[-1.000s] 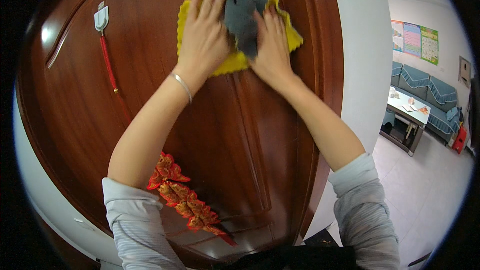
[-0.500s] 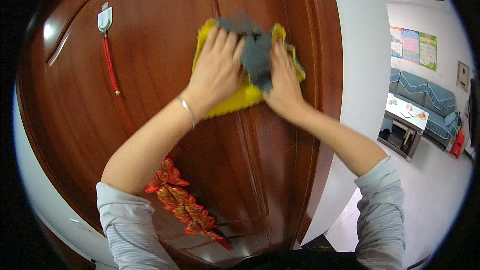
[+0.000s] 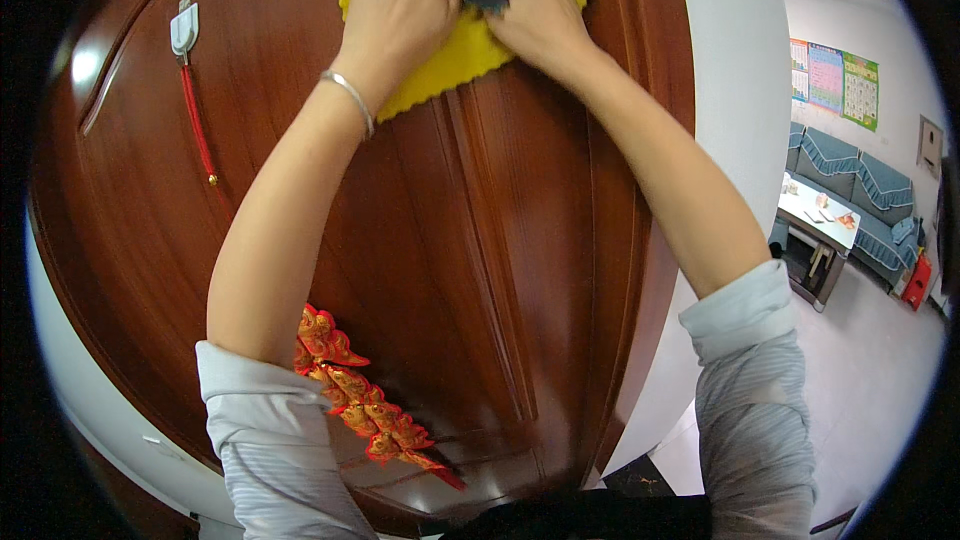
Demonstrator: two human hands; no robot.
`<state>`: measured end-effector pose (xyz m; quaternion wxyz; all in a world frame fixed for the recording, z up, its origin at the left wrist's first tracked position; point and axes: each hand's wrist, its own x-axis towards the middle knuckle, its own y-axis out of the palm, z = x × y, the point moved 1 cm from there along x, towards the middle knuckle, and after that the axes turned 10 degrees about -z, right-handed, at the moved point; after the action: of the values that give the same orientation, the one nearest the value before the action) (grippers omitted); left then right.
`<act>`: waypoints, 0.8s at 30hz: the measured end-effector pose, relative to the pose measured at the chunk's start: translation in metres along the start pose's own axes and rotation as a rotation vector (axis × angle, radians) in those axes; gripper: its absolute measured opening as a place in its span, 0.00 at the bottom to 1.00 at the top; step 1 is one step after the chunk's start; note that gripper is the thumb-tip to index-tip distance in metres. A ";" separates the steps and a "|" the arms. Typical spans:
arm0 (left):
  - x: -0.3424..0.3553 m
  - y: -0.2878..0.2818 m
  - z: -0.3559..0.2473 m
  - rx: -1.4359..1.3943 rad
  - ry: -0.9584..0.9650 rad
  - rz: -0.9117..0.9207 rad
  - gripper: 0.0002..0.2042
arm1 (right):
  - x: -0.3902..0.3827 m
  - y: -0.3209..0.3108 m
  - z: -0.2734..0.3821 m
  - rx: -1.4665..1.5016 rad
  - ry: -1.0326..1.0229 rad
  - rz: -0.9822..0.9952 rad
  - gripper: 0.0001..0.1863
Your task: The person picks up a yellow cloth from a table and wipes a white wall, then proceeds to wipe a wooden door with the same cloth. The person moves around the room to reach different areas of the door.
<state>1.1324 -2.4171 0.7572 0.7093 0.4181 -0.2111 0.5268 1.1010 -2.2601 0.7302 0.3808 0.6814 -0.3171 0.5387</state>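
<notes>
A yellow and dark grey cloth (image 3: 452, 62) lies against the reddish-brown wooden door (image 3: 420, 210), near the upper edge of the view. My left hand (image 3: 400, 10) presses on its left part, fingers bent into the fabric, with a silver bangle at the wrist. On the right part, my right hand (image 3: 543, 15) grips the cloth, and grey fabric bunches between the two hands. The cloth's upper end and some fingertips are cut off by the frame.
A red cord hangs from a white hook (image 3: 184, 30) on the door's left. Below my left forearm dangles a red-and-gold ornament (image 3: 370, 410). To the right, past a white wall edge (image 3: 738, 120), are a blue sofa (image 3: 870, 200) and a low table (image 3: 815, 210).
Both hands have slid upward along the door with the cloth, slightly to the left. My forearms are stretched farther, and the cloth now partly leaves the top of the view.
</notes>
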 end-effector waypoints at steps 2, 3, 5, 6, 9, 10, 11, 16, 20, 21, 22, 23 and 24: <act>-0.017 -0.009 -0.018 0.042 0.079 0.048 0.23 | -0.034 -0.001 -0.010 0.126 -0.074 -0.130 0.38; -0.028 -0.017 -0.023 -0.088 0.023 0.047 0.24 | -0.048 -0.008 -0.003 0.101 -0.074 -0.101 0.37; -0.052 -0.031 -0.033 -0.059 0.079 0.119 0.24 | -0.080 -0.015 0.012 0.131 0.009 -0.038 0.35; -0.057 -0.038 -0.035 -0.119 0.081 0.110 0.26 | -0.092 -0.023 0.019 0.132 0.036 -0.003 0.35; -0.084 -0.060 -0.059 -0.311 0.084 0.251 0.30 | -0.141 -0.043 0.026 0.103 0.093 0.134 0.35; -0.094 -0.069 -0.067 -0.335 0.114 0.308 0.31 | -0.158 -0.050 0.028 0.138 0.117 0.174 0.35; -0.107 -0.078 -0.074 -0.355 0.147 0.373 0.31 | -0.176 -0.055 0.033 0.195 0.169 0.175 0.36; -0.140 -0.097 -0.096 -0.402 0.272 0.503 0.29 | -0.240 -0.073 0.044 0.204 0.252 0.263 0.39; -0.113 -0.083 -0.070 -0.420 0.188 0.345 0.26 | -0.206 -0.058 0.047 0.310 0.255 0.087 0.40; -0.097 -0.075 -0.058 -0.400 0.149 0.296 0.25 | -0.182 -0.049 0.047 0.338 0.251 0.046 0.40; -0.078 -0.065 -0.049 -0.344 0.117 0.249 0.24 | -0.156 -0.041 0.042 0.365 0.264 0.005 0.40; -0.060 -0.054 -0.040 -0.288 0.087 0.200 0.23 | -0.130 -0.031 0.035 0.390 0.279 -0.038 0.39; -0.045 -0.041 -0.031 -0.224 0.070 0.134 0.23 | -0.107 -0.020 0.029 0.326 0.225 -0.123 0.39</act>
<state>1.1503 -2.4219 0.6910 0.7217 0.3027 -0.2710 0.5605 1.1082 -2.2723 0.6190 0.3305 0.6879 -0.1388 0.6312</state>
